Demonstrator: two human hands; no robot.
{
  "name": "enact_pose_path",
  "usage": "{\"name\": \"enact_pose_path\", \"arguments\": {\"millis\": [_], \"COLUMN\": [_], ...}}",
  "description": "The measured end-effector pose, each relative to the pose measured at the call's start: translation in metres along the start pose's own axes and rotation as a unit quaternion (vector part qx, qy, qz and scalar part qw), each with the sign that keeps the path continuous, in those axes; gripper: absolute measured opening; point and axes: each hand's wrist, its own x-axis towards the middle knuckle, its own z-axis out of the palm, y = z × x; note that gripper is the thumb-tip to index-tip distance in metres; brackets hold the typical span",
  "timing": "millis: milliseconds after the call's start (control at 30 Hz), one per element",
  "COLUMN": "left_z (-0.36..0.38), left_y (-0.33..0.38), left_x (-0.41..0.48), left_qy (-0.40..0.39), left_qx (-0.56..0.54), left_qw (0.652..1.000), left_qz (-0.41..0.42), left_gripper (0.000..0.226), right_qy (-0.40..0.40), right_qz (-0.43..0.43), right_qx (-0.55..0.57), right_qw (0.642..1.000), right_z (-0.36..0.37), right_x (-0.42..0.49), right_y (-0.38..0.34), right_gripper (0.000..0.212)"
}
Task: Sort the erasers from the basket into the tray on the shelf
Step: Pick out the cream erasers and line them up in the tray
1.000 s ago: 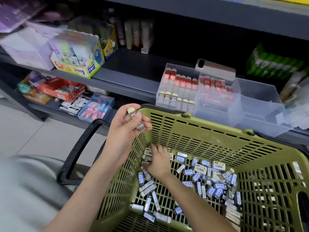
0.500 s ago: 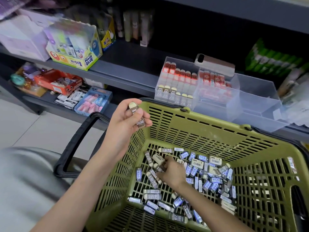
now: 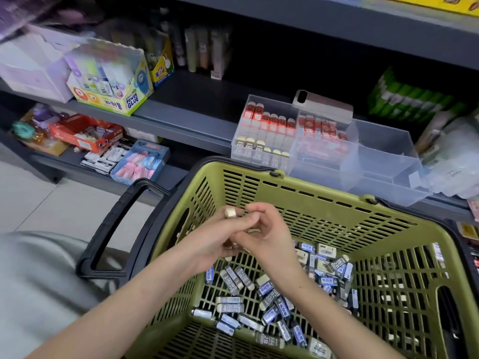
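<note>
Left hand (image 3: 212,242): up over the basket, fingers clamped tight on a held eraser (image 3: 230,212), its pale end poking out on top
Right hand (image 3: 267,239): pressed against the other hand, fingers curled in; I cannot tell if they hold anything
Basket (image 3: 324,189): green, with a black handle (image 3: 111,229), right in front of the shelf (image 3: 186,117)
Loose erasers (image 3: 269,294): a heap on the basket floor, below both hands
Tray (image 3: 383,156): clear, on the shelf just behind the basket
Standing erasers (image 3: 269,125): neat rows in the left parts of the tray
</note>
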Motion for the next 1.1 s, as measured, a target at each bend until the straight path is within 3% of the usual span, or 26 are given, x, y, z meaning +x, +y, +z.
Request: {"name": "enact_pose_path", "arguments": {"millis": [67,133,167,233,267,333,400,500,600,767,867,967,1100], "left_z": [0.001,0.0,-0.001,-0.005,-0.007,-0.013,-0.019,-0.024,-0.024,-0.024,-0.02,-0.014,-0.015], "left_y": [0.0,0.002,0.003,0.006,0.008,0.013,0.016,0.018,0.018,0.012,0.009,0.012,0.017], "left_x": [0.001,0.002,0.002,0.002,0.002,0.002,0.001,0.001,0.002,0.005,0.005,0.001,-0.005], "left_qy": [0.034,0.091,0.109,0.13,0.137,0.144,0.14,0.133,0.126,0.125,0.1,0.03,-0.042], "left_qx": [-0.043,-0.04,-0.028,-0.024,-0.031,-0.064,-0.11,-0.146,-0.146,-0.136,-0.15,-0.184,-0.167], "left_qw": [0.998,0.995,0.994,0.991,0.99,0.988,0.984,0.98,0.981,0.983,0.983,0.981,0.985], "left_qz": [-0.002,0.0,0.001,0.003,0.004,0.007,0.006,0.003,-0.006,-0.01,-0.025,-0.05,-0.021], "left_gripper": [0.031,0.01,0.007,0.007,0.007,0.004,0.005,0.008,0.011,0.024,0.044,0.058,0.036], "right_qy": [-0.045,-0.025,0.007,0.032,0.0,-0.092,-0.129,-0.115,-0.121,-0.03,0.059,0.106,0.047], "right_qz": [-0.018,-0.02,-0.021,0.006,0.034,0.075,0.086,0.066,0.047,0.07,0.031,-0.047,-0.088], "right_qx": [0.052,0.081,0.029,-0.194,-0.317,-0.516,-0.619,-0.671,-0.648,-0.414,-0.248,-0.211,-0.329], "right_qw": [0.997,0.996,0.999,0.98,0.948,0.848,0.77,0.729,0.75,0.907,0.966,0.971,0.939], "right_z": [-0.005,-0.012,-0.014,-0.013,-0.009,-0.002,0.008,0.018,0.017,-0.005,-0.015,-0.012,-0.005], "right_x": [0.001,0.0,0.0,-0.002,-0.006,-0.011,-0.012,-0.003,0.003,0.001,0.003,0.005,0.008], "right_y": [0.002,0.017,0.03,0.062,0.079,0.113,0.137,0.149,0.146,0.093,0.043,-0.001,-0.028], "right_gripper": [0.038,0.03,0.025,0.022,0.034,0.067,0.08,0.072,0.057,0.036,0.032,0.034,0.047]}}
